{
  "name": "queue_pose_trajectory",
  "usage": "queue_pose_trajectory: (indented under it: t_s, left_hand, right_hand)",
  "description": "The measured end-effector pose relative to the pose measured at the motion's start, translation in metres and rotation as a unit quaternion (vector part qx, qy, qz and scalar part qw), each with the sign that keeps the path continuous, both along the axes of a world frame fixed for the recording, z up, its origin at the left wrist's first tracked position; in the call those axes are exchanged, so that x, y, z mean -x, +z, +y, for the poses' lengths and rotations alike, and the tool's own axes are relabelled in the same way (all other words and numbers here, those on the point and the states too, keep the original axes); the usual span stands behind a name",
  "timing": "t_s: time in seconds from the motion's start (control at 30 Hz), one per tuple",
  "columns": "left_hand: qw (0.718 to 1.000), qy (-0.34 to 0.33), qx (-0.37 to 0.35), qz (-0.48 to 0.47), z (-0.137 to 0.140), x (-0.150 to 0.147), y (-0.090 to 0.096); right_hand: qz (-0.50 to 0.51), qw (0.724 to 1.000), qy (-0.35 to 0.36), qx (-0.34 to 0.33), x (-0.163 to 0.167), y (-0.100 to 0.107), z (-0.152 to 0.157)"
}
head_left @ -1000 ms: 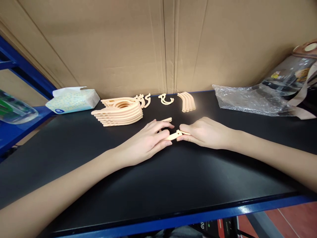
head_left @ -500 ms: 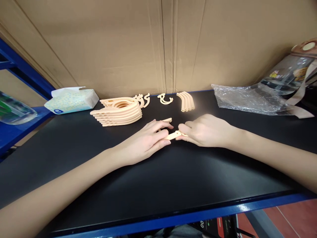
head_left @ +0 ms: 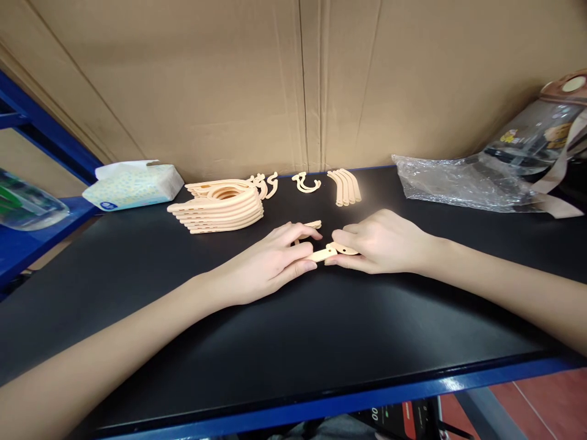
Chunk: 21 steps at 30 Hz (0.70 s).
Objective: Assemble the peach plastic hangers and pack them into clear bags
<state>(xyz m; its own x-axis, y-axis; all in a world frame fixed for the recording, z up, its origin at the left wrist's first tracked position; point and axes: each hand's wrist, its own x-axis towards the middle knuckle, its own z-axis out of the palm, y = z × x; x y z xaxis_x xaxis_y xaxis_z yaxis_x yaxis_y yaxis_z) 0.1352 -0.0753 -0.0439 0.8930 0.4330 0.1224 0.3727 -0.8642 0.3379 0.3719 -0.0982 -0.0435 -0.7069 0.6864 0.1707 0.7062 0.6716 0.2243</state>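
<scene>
My left hand (head_left: 275, 260) is closed round a cream plastic hanger piece (head_left: 322, 254), whose flat end with a small hole shows past the thumb. Another cream end (head_left: 313, 225) sticks out behind the index finger; I cannot tell if it is the same part. My right hand (head_left: 378, 244) pinches a cream hanger arm (head_left: 345, 249) with a dark hole in it, its tip meeting the left piece. Most of that arm is hidden under my fingers. Both hands are low over the middle of the black table (head_left: 293, 354).
Stacked cream hangers (head_left: 220, 211) lie at the back left, beside loose hooks (head_left: 271, 185). More hooks (head_left: 306, 183) and several curved arms (head_left: 346, 187) lie at the back. A tissue pack (head_left: 132, 186), a clear plastic bag (head_left: 463, 183) and a strapped bottle (head_left: 527, 140) flank them.
In my right hand the hanger arm has turned, so more of it and its hole now show. The left piece's end has shifted slightly down. My left hand has barely moved.
</scene>
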Motion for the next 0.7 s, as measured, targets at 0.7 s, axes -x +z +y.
queue_pose_trajectory:
  t_s: [0.7]
  left_hand:
    - [1.0,0.011,0.004,-0.027,0.0033,0.0013,-0.0025]
  right_hand:
    - [0.152,0.974,-0.026,0.168,0.0005,-0.0042,0.0015]
